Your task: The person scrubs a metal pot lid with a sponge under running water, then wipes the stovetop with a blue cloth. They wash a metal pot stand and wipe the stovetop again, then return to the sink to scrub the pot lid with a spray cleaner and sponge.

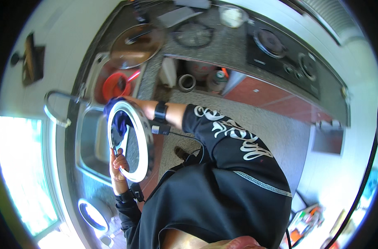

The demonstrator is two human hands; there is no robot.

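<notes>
My left hand (pixel 119 162) grips the lower rim of a large shiny metal ring (pixel 141 155), which is tilted on edge over the sink's near side. Holes show along its outer side, and its centre looks open. At the ring's upper part is my right hand (pixel 131 100), with a dark purple cloth (pixel 122 121) bunched in it against the rim; the ring and cloth hide most of its fingers. Behind the ring lies the metal sink basin (pixel 90 137). A red plastic container (pixel 115 86) with a handle stands in the other basin, close beyond my right hand.
The curved faucet (pixel 50 107) reaches over the sink. A large glass lid (pixel 137 46) lies by the basin, near a cleaver (pixel 179 16) and a bowl (pixel 233 16). A gas hob (pixel 282 59) is farther along. Another round metal vessel (pixel 95 214) stands on the opposite side.
</notes>
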